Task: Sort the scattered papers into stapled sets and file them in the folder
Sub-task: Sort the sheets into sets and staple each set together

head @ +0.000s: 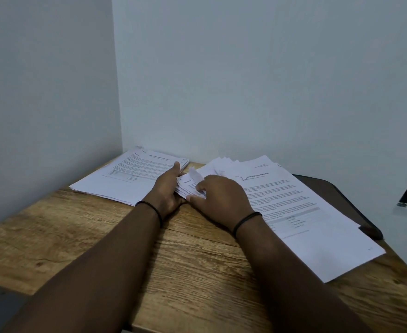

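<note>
White printed sheets, a small fanned bundle [190, 187], sit between your two hands at the middle of the wood-grain counter [185, 255]. Your left hand [167, 188] cups its left edge, fingers curled beneath; your right hand [218, 200] pinches a top sheet's corner, lifting it. The bundle's long axis appears to run away from you. A squared white paper stack [130, 174] lies just left, nearer your left hand; a spread white paper pile [294, 203] covers a dark flat folder [342, 200] at right.
</note>
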